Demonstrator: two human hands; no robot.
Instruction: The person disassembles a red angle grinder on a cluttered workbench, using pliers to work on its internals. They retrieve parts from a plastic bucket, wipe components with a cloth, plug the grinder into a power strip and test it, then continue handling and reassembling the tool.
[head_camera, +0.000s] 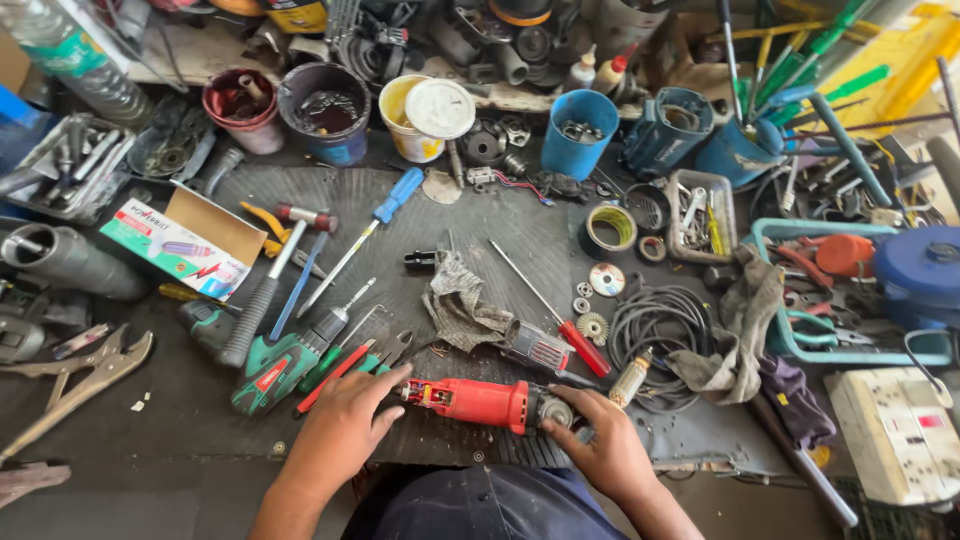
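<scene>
Hands on one red angle grinder body (478, 401), lying at six o'clock on the black mat (500, 240).
Left hand (345, 425) fingers together on its rear end; right hand (600, 445) clamped on its gear head. One open cardboard box (190, 240), green-and-red label, at nine o'clock; two blue cups at twelve.

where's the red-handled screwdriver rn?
Head view, centre-right of the mat: the red-handled screwdriver lies diagonally, handle toward the person, between the grey rag and the coiled black cable, just above the red power tool.
</scene>
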